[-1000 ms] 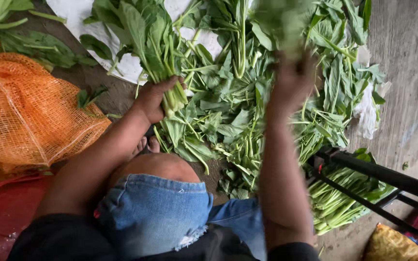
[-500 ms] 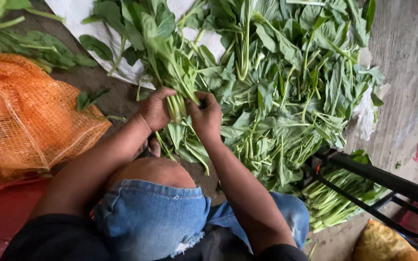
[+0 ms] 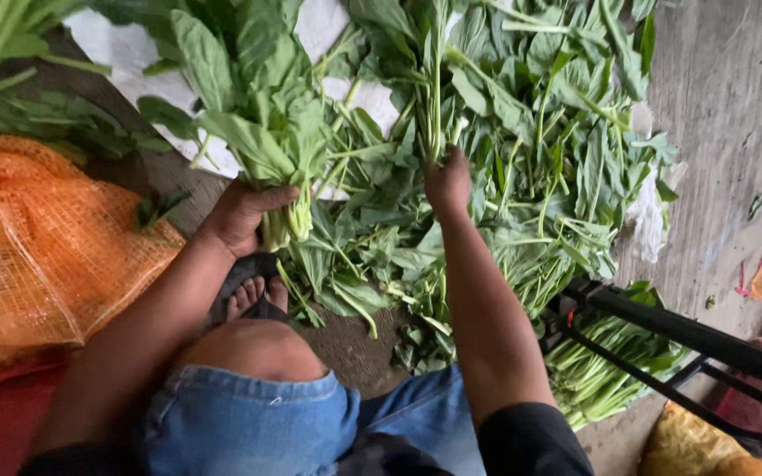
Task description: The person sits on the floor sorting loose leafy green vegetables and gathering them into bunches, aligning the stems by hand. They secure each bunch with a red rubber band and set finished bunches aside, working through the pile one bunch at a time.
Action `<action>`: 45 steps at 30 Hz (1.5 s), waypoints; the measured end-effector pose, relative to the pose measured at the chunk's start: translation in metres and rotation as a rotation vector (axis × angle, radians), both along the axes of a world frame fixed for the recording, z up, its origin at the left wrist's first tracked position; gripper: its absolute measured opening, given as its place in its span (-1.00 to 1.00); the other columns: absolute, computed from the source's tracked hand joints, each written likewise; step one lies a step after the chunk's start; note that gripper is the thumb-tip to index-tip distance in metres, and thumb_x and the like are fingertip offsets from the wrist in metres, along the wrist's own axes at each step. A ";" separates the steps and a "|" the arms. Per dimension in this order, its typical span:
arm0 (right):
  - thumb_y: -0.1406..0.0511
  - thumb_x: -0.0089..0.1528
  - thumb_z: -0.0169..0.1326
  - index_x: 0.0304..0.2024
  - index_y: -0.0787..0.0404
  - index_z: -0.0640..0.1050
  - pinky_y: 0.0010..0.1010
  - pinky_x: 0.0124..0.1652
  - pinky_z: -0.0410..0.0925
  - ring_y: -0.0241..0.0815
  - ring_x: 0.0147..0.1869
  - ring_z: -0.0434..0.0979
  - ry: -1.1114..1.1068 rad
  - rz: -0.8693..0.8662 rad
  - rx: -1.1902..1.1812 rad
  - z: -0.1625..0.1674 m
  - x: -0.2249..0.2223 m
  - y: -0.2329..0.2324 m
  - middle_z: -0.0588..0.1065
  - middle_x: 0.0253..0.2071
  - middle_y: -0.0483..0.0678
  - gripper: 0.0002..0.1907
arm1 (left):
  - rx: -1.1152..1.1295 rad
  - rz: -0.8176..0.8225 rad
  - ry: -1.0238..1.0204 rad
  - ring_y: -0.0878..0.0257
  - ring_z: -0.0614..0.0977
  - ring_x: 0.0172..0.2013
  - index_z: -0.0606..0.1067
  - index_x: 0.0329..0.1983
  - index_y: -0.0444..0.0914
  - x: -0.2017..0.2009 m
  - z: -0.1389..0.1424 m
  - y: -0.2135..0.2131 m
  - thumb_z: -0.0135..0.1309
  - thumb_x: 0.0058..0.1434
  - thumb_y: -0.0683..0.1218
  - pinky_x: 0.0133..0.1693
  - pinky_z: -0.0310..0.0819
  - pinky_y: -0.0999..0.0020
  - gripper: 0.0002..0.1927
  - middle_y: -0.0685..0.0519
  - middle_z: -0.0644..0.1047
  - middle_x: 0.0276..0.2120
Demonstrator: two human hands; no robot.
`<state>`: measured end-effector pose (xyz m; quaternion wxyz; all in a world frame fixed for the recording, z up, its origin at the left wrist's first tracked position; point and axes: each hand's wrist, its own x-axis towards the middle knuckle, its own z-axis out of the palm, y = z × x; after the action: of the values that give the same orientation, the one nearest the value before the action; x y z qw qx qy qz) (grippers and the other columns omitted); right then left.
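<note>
My left hand (image 3: 242,216) grips a bunch of leafy greens (image 3: 262,132) by its stems, the leaves fanning upward. My right hand (image 3: 448,182) reaches into the big loose pile of greens (image 3: 522,167) on the ground and closes around a few upright stalks (image 3: 437,97). Between my arms, my bent knee in torn blue jeans (image 3: 249,414) and my sandalled toes (image 3: 253,295) show.
An orange mesh sack (image 3: 37,256) lies at the left. White sheets (image 3: 125,53) lie under the greens. A black metal frame (image 3: 690,339) crosses the lower right above another bundle of greens (image 3: 601,375). Bare concrete floor (image 3: 734,106) runs along the right, with a yellow bag (image 3: 690,445) at the bottom.
My right hand has left the bunch held in my left hand and moved right and up into the pile, where it now grasps some stalks. The left hand keeps its bunch.
</note>
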<state>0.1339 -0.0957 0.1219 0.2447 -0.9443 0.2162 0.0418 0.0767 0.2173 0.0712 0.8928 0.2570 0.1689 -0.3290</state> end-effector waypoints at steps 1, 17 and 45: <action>0.20 0.11 0.30 0.14 0.36 0.47 -0.09 -0.07 0.43 0.18 -0.03 0.58 0.021 0.023 -0.074 -0.002 0.005 0.000 0.55 -0.06 0.26 -0.39 | -0.007 0.004 0.031 0.16 0.71 -0.16 0.50 0.10 -0.28 0.001 0.002 0.003 0.28 0.15 -0.16 -0.21 0.65 0.19 -0.57 -0.03 0.62 -0.12; 0.34 0.20 0.15 0.17 0.26 0.39 -0.36 -0.30 0.63 -0.10 -0.28 0.72 0.041 -0.356 0.682 0.111 0.058 -0.035 0.66 -0.22 0.12 -0.51 | -0.124 0.085 0.197 0.12 0.67 -0.22 0.52 -0.01 -0.29 -0.002 -0.023 0.004 0.28 0.25 -0.07 -0.14 0.61 0.16 -0.68 -0.03 0.61 -0.21; 0.55 0.21 0.05 0.37 0.27 0.30 -0.40 0.02 0.47 -0.18 0.15 0.59 -0.009 0.086 0.680 -0.004 -0.114 0.112 0.51 0.24 0.12 -0.34 | -0.104 -0.037 0.274 0.19 0.69 -0.28 0.54 0.04 -0.25 -0.014 -0.049 -0.030 0.26 0.22 -0.01 -0.22 0.66 0.25 -0.62 0.01 0.65 -0.21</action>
<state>0.0195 0.0158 0.1180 0.5444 -0.8172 0.1486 0.1175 0.0631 0.1869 0.0222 0.8674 0.1660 0.2670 -0.3857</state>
